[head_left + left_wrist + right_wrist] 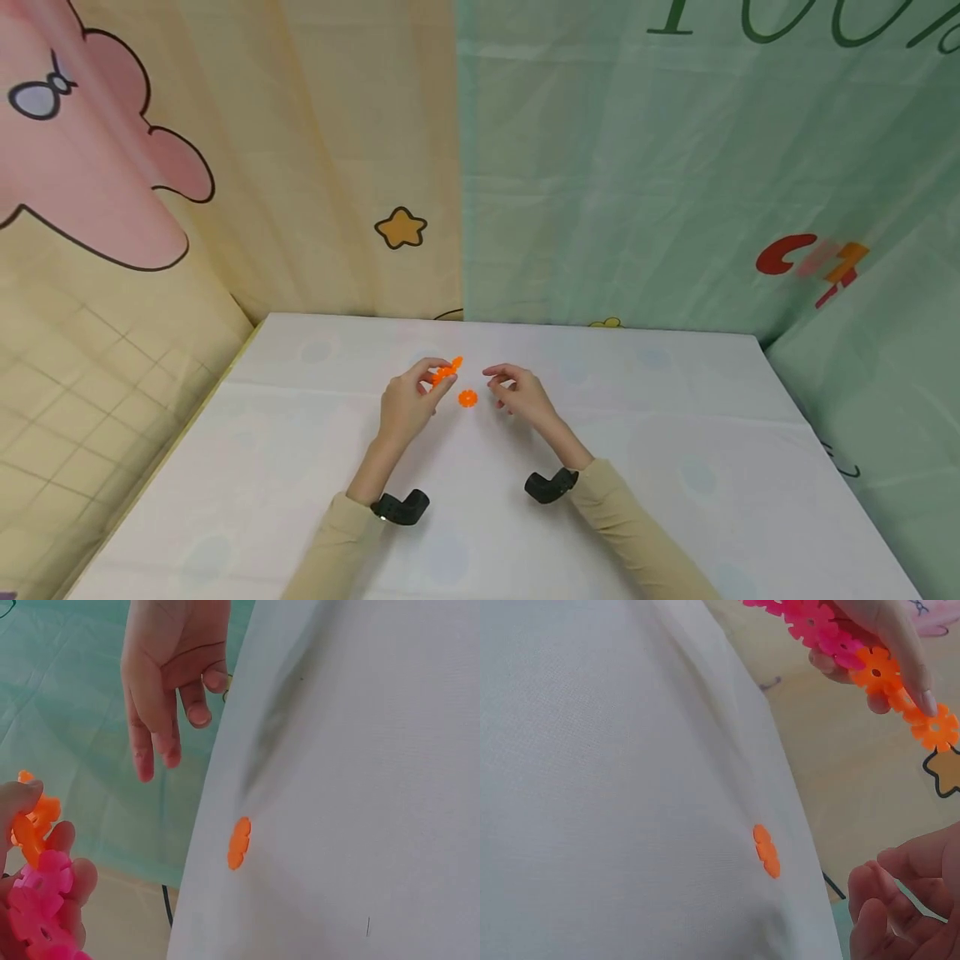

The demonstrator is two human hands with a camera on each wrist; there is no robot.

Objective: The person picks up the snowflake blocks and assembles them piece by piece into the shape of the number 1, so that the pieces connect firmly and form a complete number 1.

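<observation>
My left hand (406, 407) pinches a chain of interlocking flower-shaped plastic discs (810, 621) above the table. The chain runs from pink discs (43, 879) inside the palm to orange discs (876, 669) at the thumb and beyond. A single orange flower disc (467, 398) lies flat on the table between the two hands. To the right of it hovers my right hand (528, 398), its fingers loosely bent and holding nothing. In the head view the left fingers hide most of the chain's pink part.
A white cloth covers the table (675, 433), whose far edge meets hanging printed curtains (600, 183). Black wrist cameras (401, 507) sit on both forearms, over beige sleeves (637, 525).
</observation>
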